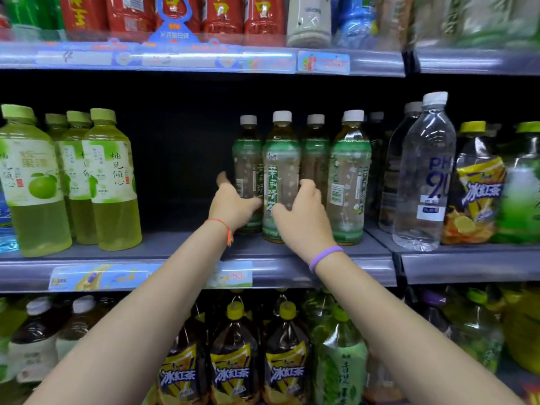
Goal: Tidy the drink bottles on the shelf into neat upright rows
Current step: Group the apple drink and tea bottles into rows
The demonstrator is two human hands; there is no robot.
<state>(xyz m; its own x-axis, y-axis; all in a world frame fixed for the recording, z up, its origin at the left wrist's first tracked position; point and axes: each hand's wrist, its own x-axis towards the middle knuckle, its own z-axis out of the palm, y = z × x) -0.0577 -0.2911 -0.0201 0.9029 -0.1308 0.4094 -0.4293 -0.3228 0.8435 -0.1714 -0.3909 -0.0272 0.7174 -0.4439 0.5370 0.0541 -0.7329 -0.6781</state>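
Several white-capped jasmine tea bottles with green labels stand upright on the middle shelf (181, 270). My left hand (232, 204) wraps around the leftmost one (248, 159), which stands a little further back, fingers behind its left side and thumb in front. My right hand (302, 217) grips the lower half of the front jasmine tea bottle (281, 162), thumb on its left and fingers curled round its right. Two more jasmine tea bottles (349, 176) stand to the right, one set back.
Pale green pomelo drink bottles (111, 182) stand at the left, with a dark gap of bare shelf between them and the tea. Clear water bottles (423, 176) and iced tea bottles (476, 185) stand on the right. Shelves above and below are packed with bottles.
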